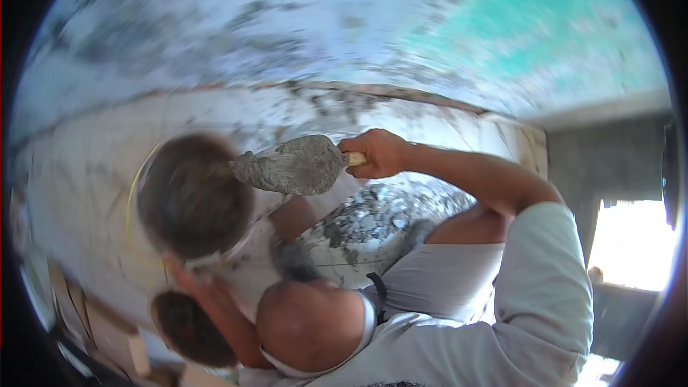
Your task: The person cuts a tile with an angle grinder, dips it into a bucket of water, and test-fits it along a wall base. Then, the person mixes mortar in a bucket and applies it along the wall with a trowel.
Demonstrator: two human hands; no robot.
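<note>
My right hand (378,153) is closed round the pale handle of a trowel (304,165). Wet grey mortar coats the blade, and a lump of it sits at the tip. The blade points left, towards a dark round pan (197,197) that is smeared by motion. My left hand (190,276) is at the near rim of this pan and seems to grip it, though its fingers are blurred. What fills the pan is too blurred to tell apart. Beside my left forearm is a second dark round shape (190,326), partly hidden by the arm.
Loose grey rubble or mortar (394,215) lies on the floor near my legs. Ahead stands a wall (537,21) with patchy green and white paint. A yellow line (131,204) curves beside the pan. Boards (107,322) are at lower left, and a bright opening (634,244) at right.
</note>
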